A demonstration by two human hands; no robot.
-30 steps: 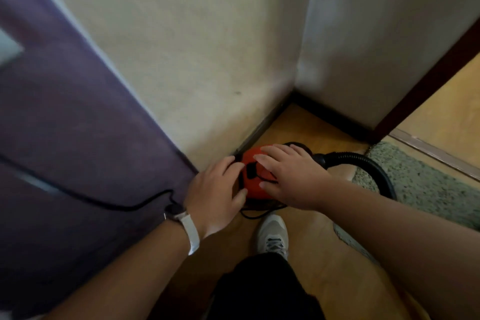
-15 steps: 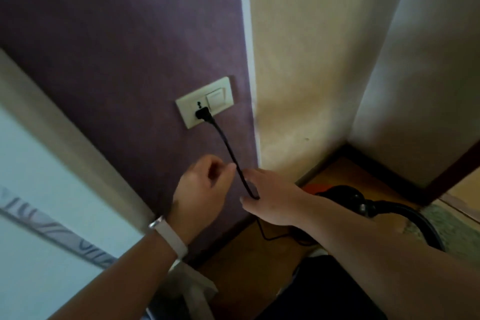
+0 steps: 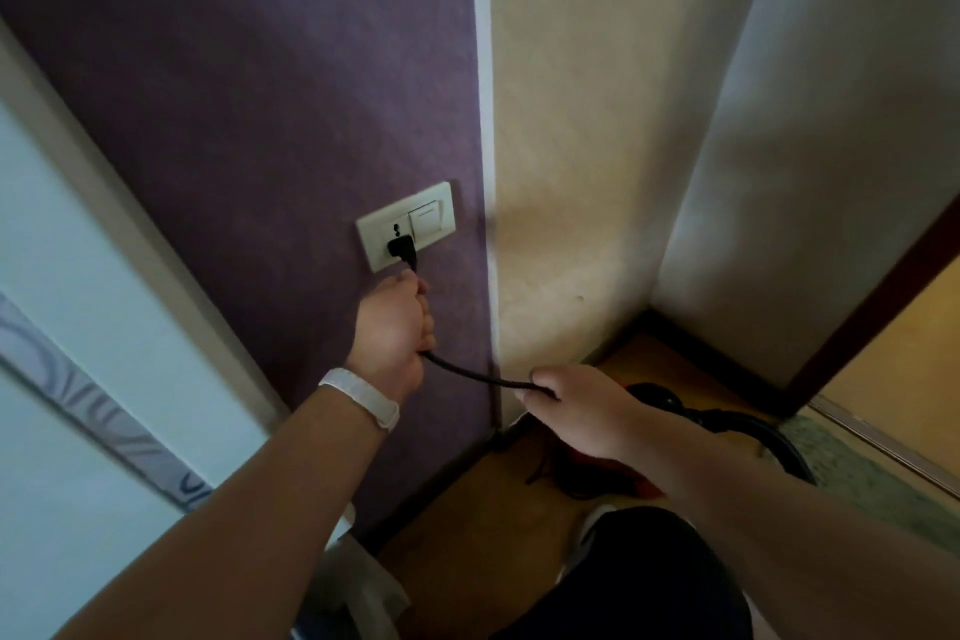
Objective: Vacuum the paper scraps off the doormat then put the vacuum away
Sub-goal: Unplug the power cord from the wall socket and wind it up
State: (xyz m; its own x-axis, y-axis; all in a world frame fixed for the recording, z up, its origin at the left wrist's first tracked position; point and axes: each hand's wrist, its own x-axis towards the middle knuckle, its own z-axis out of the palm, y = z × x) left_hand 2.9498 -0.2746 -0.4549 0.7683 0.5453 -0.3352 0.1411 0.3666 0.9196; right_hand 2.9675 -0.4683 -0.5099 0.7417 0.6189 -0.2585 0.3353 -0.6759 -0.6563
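Left hand closed on the thin black power cord just below its black plug, right hand gripping it lower, apparently to unplug from the cream wall socket

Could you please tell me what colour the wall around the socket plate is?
The wall is purple, as the head view shows.

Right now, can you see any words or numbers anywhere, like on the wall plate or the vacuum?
None can be read.
Wall plate: no lettering shows.
Plug: plain black.
Vacuum: mostly hidden behind the right hand; no label shows.
Wristband: plain white.
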